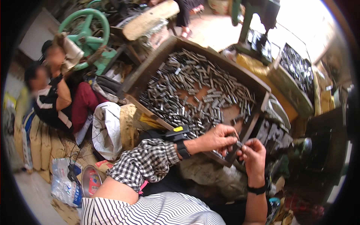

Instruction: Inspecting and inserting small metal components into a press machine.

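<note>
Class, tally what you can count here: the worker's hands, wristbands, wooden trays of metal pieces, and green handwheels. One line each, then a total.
Hands: 2 (left hand, right hand)
Wristbands: 2
Wooden trays: 2
Green handwheels: 1
Total: 7

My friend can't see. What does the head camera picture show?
Two hands, left hand and right hand, pinch a small metal piece together at the edge of a wooden tray heaped with grey metal pieces. Another person sits at left by a green handwheel.

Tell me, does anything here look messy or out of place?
The small grey metal pieces lie jumbled every which way in the shallow wooden tray, not stacked. Both hands, left hand and right hand, pinch pieces at the tray's near corner. Nothing looks broken.
</note>
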Tool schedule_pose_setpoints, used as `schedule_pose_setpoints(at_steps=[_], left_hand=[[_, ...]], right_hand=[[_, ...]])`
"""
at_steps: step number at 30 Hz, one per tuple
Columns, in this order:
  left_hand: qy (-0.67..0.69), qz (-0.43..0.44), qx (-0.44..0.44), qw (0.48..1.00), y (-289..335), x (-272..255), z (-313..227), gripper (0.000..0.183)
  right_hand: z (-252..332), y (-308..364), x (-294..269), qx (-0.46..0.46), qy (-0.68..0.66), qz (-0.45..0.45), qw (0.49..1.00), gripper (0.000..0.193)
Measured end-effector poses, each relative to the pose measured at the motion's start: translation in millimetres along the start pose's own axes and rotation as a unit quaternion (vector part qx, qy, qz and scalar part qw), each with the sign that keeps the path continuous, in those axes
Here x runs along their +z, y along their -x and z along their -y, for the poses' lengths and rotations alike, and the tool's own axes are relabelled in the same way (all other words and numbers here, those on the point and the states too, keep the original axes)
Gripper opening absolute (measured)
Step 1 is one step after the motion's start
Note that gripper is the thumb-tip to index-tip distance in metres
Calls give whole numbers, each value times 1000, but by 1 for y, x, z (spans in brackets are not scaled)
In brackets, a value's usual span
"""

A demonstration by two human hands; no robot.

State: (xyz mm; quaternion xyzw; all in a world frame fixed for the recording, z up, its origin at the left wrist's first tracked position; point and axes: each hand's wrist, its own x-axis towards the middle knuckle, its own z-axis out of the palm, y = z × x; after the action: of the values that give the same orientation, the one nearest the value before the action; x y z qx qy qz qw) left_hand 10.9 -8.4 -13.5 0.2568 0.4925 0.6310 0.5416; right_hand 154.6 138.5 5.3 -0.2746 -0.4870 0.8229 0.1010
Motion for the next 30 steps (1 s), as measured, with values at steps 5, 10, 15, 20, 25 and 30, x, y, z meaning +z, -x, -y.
schedule_pose_setpoints(at_steps=[5, 10, 15, 20, 25, 30], left_hand=[[-119, -31, 87, 989, 5, 11, 5, 22], [-387, -54, 338, 856, 12, 13, 11, 21], [-129, 32, 78, 988, 9, 7, 0, 21], [-18, 10, 23, 1000, 7, 5, -2, 22], [19, -20, 32, 999, 4, 3, 8, 19], [-28, -49, 35, 998, 1, 1, 8, 19]], right_hand=[[-7, 7, 1, -69, 57, -12, 996, 14], [-8, 6, -6, 56, -59, 23, 996, 15], [-6, 4, -5, 65, -113, 56, 990, 16], [-3, 8, 9, -47, 25, 0, 999, 14], [-6, 6, 8, 20, 54, 22, 998, 13], [-11, 5, -1, 19, 89, 34, 995, 20]])
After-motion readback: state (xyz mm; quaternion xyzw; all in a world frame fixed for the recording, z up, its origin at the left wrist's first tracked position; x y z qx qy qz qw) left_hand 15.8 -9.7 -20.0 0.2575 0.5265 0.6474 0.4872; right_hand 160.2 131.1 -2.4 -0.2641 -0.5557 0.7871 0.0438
